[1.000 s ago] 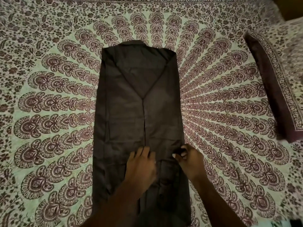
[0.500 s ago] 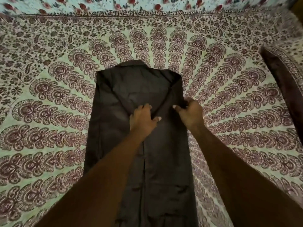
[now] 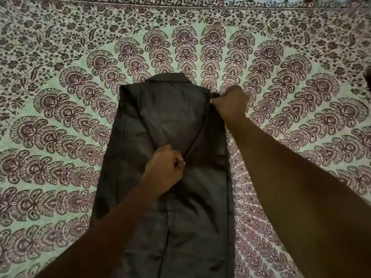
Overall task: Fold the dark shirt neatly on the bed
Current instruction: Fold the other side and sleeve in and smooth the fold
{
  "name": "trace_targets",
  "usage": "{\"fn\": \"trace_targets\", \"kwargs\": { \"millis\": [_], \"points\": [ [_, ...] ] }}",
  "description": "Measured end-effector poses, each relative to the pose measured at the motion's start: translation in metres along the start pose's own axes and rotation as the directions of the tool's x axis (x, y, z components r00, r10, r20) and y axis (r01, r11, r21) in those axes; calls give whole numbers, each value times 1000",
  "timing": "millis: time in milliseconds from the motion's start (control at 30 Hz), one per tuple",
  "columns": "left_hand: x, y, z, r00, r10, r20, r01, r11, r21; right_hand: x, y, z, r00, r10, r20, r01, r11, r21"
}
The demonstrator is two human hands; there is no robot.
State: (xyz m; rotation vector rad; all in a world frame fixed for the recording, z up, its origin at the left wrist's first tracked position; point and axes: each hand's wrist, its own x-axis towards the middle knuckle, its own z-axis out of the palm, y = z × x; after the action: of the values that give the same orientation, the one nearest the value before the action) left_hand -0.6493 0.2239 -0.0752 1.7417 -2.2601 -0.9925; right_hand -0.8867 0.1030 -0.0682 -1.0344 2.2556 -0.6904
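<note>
The dark shirt (image 3: pixel 170 121) lies flat and lengthwise on the bed, folded into a long narrow strip with its collar at the far end. Both side panels are turned in and meet along a centre line. My left hand (image 3: pixel 163 169) is closed in a fist, pinching the fabric where the slanted fold edge meets the centre line. My right hand (image 3: pixel 230 106) grips the shirt's far right corner at the shoulder. The slanted edge runs taut between my two hands. The shirt's near end runs out of the frame at the bottom.
The bedsheet (image 3: pixel 60 137) is pale green with a maroon peacock-feather mandala print and spreads on all sides of the shirt. Its dense floral border (image 3: pixel 80 27) runs along the far edge. A sliver of a dark pillow edge (image 3: pixel 369 77) shows at the right.
Both hands moved up the shirt from its lower half to its upper part. The right hand went on to the far right shoulder corner and the left closed into a pinch at the centre.
</note>
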Motion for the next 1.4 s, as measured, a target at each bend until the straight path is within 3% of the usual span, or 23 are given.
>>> {"fn": "trace_targets", "kwargs": {
  "millis": [67,200,300,500,667,867,1067,1200,1400],
  "points": [
    [1,1,-2,1000,-13,6,13,1000,-10,11,-3,-2,998,42,40,-42,999,-1],
    [0,5,-8,997,-58,41,60,998,-33,23,-1,1,981,181,71,-193,951,242],
    [-2,3,-12,995,-49,92,48,999,20,23,5,3,970,222,99,-242,917,316],
    [-2,-1,-18,994,-41,103,35,997,67,20,2,8,992,119,32,-123,955,269],
    [-2,2,-21,987,-56,149,45,996,77,11,9,7,989,124,76,-144,913,383],
    [1,7,-24,984,-88,153,76,994,82,8,20,3,993,35,111,-65,956,285],
    [1,15,-23,990,-77,116,64,991,119,4,23,6,990,78,119,-122,892,434],
    [1,14,-25,990,-50,132,35,993,117,-8,19,-4,994,12,105,-47,940,338],
    [-15,21,-17,997,-24,70,9,980,200,-27,20,-6,980,-185,-66,192,975,114]
  ]
}}
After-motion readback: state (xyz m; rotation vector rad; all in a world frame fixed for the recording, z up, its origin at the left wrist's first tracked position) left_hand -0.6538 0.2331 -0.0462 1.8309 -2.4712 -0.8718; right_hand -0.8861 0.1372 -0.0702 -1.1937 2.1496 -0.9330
